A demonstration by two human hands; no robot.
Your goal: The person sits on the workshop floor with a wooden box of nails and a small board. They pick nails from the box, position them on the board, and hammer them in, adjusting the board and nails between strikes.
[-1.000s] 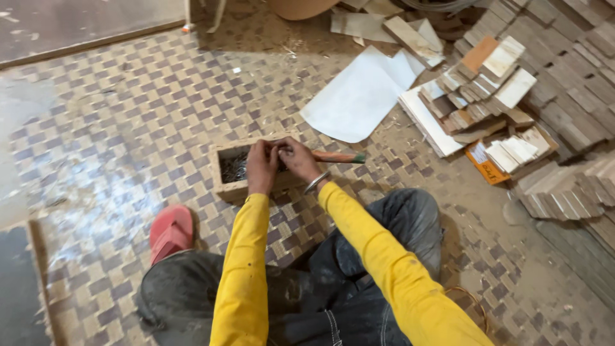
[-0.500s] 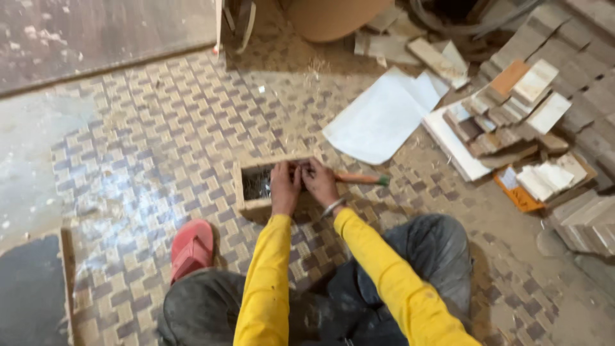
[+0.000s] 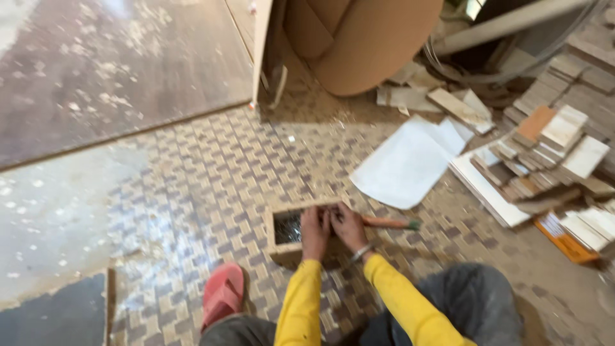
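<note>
Both hands close together over a small shallow wooden box [image 3: 282, 232] on the patterned floor. Left hand [image 3: 315, 230] curled, fingers bent down onto the box's right end, touching the wood; whether pinching anything, cannot tell. Right hand [image 3: 349, 225] just beside, touching the left, fingers also bent and pressed together at the box's right edge, a thin metal bangle [image 3: 360, 252] on the wrist. Box lying low and centre in view, directly ahead of the knees, its open top showing a dark glinting mass of small metal pieces, too blurred to name. Yellow long sleeves [image 3: 296, 306] on both arms, dark grey trousers [image 3: 474, 301] below. Slim orange-handled tool with a green tip [image 3: 389, 223] flat on the floor, poking out rightward from behind the right hand. Red rubber sandal [image 3: 223, 293] left of the knees, near the box. Woven brown-and-cream checked floor mat [image 3: 211, 173] underneath everything, dusted with sawdust. White sheet of board [image 3: 410, 163] further right, well apart. Heap of short wooden and laminate offcuts [image 3: 551, 154] at far right. Large curved brown cardboard form [image 3: 365, 38] at top centre.
</note>
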